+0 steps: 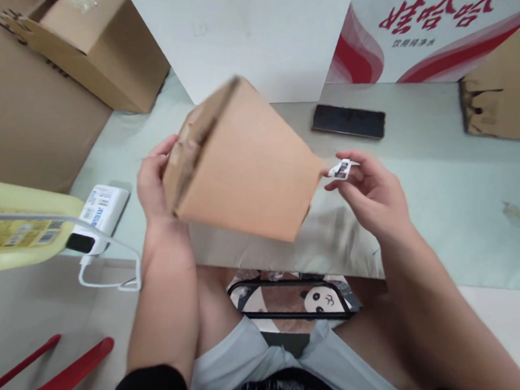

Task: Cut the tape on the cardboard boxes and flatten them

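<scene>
My left hand (pixel 153 178) grips the left end of a small brown cardboard box (pixel 244 163), holding it tilted above the pale table (pixel 448 195). The box end by my left hand shows its folded flaps. My right hand (pixel 373 193) is just right of the box, fingers pinched on a small white label or tag (pixel 344 168) with dark print, near the box's right corner. Whether the tag touches the box I cannot tell.
A black phone (pixel 348 121) lies flat behind the box. A white power bank (pixel 101 207) with a cable sits at the table's left edge beside a yellow object (pixel 8 226). Open cardboard boxes (pixel 92 31) stand back left, a red-and-white carton (pixel 432 34) and a torn box (pixel 514 84) back right.
</scene>
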`<state>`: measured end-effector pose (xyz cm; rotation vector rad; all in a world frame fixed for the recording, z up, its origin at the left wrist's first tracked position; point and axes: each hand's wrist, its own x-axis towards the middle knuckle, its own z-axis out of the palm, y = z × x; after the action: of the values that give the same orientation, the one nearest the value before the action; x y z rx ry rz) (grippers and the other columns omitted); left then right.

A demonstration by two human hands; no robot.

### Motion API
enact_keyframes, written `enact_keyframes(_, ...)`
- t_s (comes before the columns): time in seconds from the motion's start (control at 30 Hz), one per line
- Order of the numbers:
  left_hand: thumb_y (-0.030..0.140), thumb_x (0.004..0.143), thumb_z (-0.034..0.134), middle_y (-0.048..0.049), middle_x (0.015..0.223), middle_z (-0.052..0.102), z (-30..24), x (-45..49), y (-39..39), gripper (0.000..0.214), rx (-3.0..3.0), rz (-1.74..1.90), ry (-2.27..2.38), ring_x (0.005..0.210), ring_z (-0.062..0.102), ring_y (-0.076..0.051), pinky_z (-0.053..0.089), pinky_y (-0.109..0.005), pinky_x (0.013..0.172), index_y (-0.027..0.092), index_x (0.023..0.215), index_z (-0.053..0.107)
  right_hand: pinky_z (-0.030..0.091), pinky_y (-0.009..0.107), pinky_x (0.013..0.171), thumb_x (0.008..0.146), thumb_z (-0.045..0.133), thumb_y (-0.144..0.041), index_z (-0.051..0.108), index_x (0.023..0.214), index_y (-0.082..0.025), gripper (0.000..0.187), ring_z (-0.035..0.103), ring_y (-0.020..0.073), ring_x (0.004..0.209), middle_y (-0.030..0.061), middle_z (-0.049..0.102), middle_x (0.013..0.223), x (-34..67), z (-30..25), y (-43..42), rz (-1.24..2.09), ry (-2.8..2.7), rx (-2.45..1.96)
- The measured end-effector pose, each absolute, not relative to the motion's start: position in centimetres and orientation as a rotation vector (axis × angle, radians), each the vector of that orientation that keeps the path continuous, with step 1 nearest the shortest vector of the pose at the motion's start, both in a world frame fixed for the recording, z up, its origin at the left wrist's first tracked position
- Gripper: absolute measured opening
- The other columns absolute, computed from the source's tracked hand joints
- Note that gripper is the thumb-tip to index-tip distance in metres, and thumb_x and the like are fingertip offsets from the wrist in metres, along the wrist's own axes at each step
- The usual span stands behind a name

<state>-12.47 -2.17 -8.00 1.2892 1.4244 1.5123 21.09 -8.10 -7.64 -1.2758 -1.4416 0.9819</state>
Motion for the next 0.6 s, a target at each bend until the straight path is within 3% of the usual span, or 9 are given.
enact_keyframes(0.1,0.056,0.081,0.053,-0.0049,0.092,0.067,-8.3,-12.5,-1.9,0.035,0.967,1.504,1.448,0.089,0.063,-0.024,0.054,-0.037,0.070,0.026,0.098,0.059,0.062,0.046,0.093,0.087,0.063,-0.026,0.056,0.126,-0.026,0.040,0.077,0.0234,0.101,0.0080,0.076,0.120,20.0,-7.7,-8.5,0.987,-1.563,-1.235)
enact_keyframes(0.17,0.057,0.078,0.056,-0.0029,0.080,0.057,-8.2,-11.7,-2.1,0.033,0.779,1.430,1.444,0.073,0.056,-0.020,0.048,-0.034,0.060,0.026,0.089,0.053,0.060,0.048,0.098,0.088,0.064,-0.028,0.053,0.129,-0.026,0.042,0.075,0.0260,0.113,0.0094,0.073,0.129,19.2,-7.7,-8.6,0.945,-1.647,-1.181)
enact_keyframes(0.27,0.068,0.078,0.059,-0.0039,0.074,0.053,-8.5,-10.2,-2.5,0.044,0.816,1.249,1.376,0.064,0.053,-0.019,0.049,-0.035,0.058,0.024,0.083,0.055,0.054,0.051,0.112,0.089,0.066,-0.031,0.050,0.134,-0.026,0.048,0.068,0.0273,0.128,0.0102,0.068,0.138,18.6,-7.6,-8.4,0.852,-1.705,-1.087)
enact_keyframes(0.37,0.083,0.079,0.051,-0.0071,0.070,0.057,-9.3,-9.2,-2.6,0.062,0.970,1.117,1.297,0.066,0.062,-0.024,0.054,-0.039,0.061,0.022,0.084,0.065,0.049,0.051,0.119,0.091,0.065,-0.032,0.046,0.139,-0.027,0.051,0.060,0.0276,0.140,0.0109,0.063,0.146,18.6,-7.5,-8.2,0.798,-1.723,-1.052)
enact_keyframes(0.47,0.090,0.082,0.040,-0.0094,0.065,0.062,-9.9,-8.7,-2.8,0.075,1.093,1.085,1.218,0.072,0.071,-0.029,0.057,-0.039,0.059,0.021,0.085,0.070,0.047,0.051,0.121,0.093,0.064,-0.036,0.042,0.143,-0.030,0.055,0.053,0.0282,0.147,0.0101,0.058,0.152,18.9,-7.1,-8.7,0.779,-1.733,-1.022)
enact_keyframes(0.6,0.094,0.081,0.038,-0.0137,0.067,0.069,-9.4,-8.1,-3.6,0.081,1.143,1.049,1.161,0.078,0.075,-0.033,0.057,-0.037,0.052,0.020,0.087,0.073,0.051,0.053,0.119,0.095,0.064,-0.048,0.039,0.146,-0.037,0.057,0.048,0.0286,0.151,0.0065,0.056,0.155,19.2,-6.0,-9.9,0.806,-1.706,-1.023)
